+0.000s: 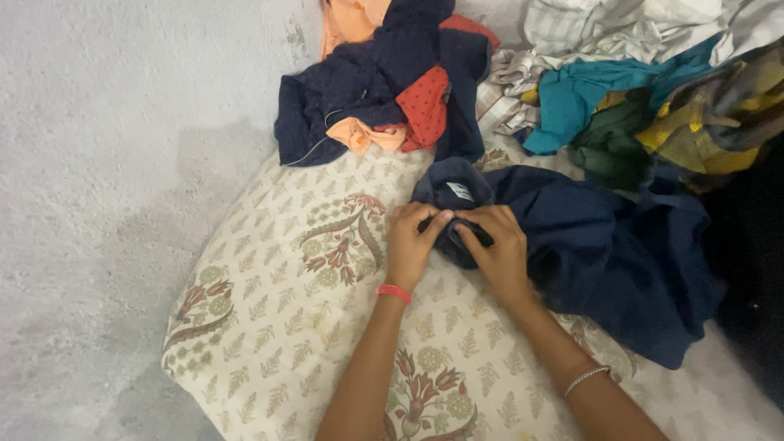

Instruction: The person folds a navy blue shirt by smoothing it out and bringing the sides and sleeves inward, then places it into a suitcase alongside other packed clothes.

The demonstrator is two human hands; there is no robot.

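The dark blue garment [604, 253] lies crumpled on a cream sheet [278, 310] printed with flowers and leaves, a little to the 3 o'clock side of the middle of the view, and it spreads from there toward 4 o'clock. We see a small white label [460, 191] sewn inside it, near its top edge at about 12 o'clock from the hands. Both hands meet on the left end of this garment. The left hand [410, 243] pinches a fold of the blue cloth between thumb and fingers, and the right hand [498, 249] pinches the same fold just beside it, so that the fingertips of the two hands almost touch. The left wrist carries a pink band [394, 291], and the right wrist carries a thin silver bracelet [585, 379]. At 12 o'clock from the hands lies a heap of navy cloth [367, 90] mixed with a red dotted piece [425, 104] and a peach piece [363, 135]. At 2 o'clock we see a teal cloth [572, 102], some white striped cloth [604, 28] and a green and yellow patterned one [702, 114], all piled together. At 9 o'clock, beside the sheet, there is a rough grey floor [106, 188].
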